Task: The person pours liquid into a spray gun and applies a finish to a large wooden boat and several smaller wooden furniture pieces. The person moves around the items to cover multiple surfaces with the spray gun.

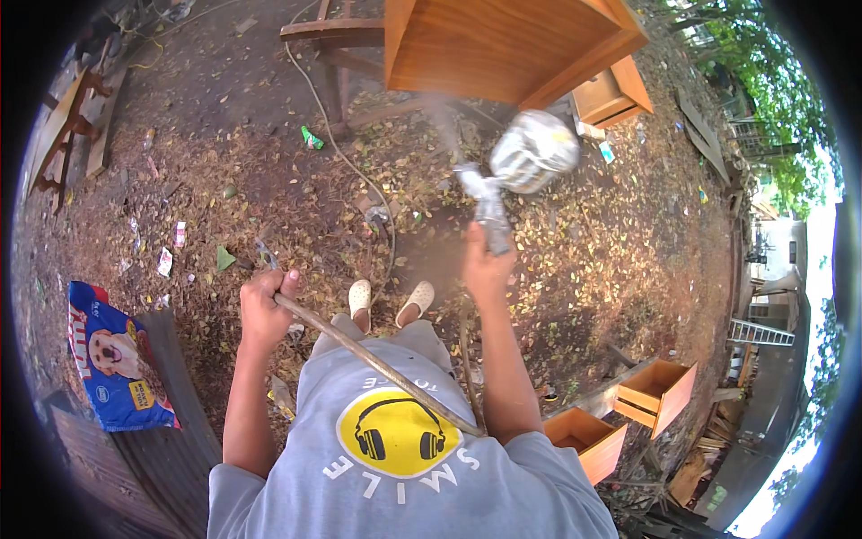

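Observation:
My right hand [489, 269] is closed round the grip of a silver spray gun [486, 199], blurred by motion. A round paint cup [535, 151], smeared white and yellow, is attached to the gun's right side. Pale mist [438, 121] shows in front of the nozzle, near the underside of a varnished wooden furniture piece [503, 49]. My left hand [266, 307] is wrapped round a brown air hose [359, 349]. The hose slants across my shirt and loops back up beside my right forearm. Its link to the gun is hidden.
A wooden stand [337, 67] is beside the furniture piece. Wooden drawers [613, 92] lie beyond it, with more drawers [655, 395] at lower right. A thin cord [346, 162] crosses the leaf-strewn ground. A blue dog-food bag [121, 359] is at left; a ladder [760, 333] at right.

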The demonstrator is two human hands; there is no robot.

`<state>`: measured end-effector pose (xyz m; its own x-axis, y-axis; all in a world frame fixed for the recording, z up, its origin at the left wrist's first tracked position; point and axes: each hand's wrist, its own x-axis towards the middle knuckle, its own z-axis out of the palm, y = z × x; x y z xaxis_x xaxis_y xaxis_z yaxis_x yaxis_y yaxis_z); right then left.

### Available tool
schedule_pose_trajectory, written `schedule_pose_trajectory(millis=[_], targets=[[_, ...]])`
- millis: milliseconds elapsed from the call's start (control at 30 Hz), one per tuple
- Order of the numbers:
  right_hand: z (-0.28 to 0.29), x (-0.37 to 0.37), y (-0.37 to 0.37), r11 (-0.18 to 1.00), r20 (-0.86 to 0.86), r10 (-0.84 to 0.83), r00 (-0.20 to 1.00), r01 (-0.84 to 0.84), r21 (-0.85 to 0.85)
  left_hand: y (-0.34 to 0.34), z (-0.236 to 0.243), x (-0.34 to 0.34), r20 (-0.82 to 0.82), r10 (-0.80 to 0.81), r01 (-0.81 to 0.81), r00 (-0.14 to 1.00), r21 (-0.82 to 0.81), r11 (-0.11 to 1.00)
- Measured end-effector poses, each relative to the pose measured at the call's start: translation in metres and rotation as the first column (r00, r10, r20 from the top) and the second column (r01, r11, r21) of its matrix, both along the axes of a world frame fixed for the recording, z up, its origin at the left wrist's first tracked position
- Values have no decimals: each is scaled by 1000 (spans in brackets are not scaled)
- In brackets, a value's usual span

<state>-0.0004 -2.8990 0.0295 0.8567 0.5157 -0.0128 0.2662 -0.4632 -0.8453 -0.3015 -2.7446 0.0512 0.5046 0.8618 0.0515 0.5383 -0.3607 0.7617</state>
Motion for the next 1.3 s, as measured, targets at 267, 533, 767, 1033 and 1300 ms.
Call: schedule_pose_trajectory(millis=[267,533,767,1033,1300], targets=[[0,-7,27,999,-100,-24,995,28,36,1,7,-8,-49,5,-2,999,56,998],[2,75,-8,881,183,-462,868,424,211,-1,10,-11,-57,46,-45,997,27,999],[-20,67,-6,934,16,-349,937,349,-79,-1,9,-22,-85,71,-70,994,13,997],[-59,8,48,987,-95,151,984,-155,-35,-11,12,-18,-125,47,-34,991,111,993],[-23,48,41,952,-109,-145,983,169,256,-24,24,-2,-150,84,-70,985,92,993]])
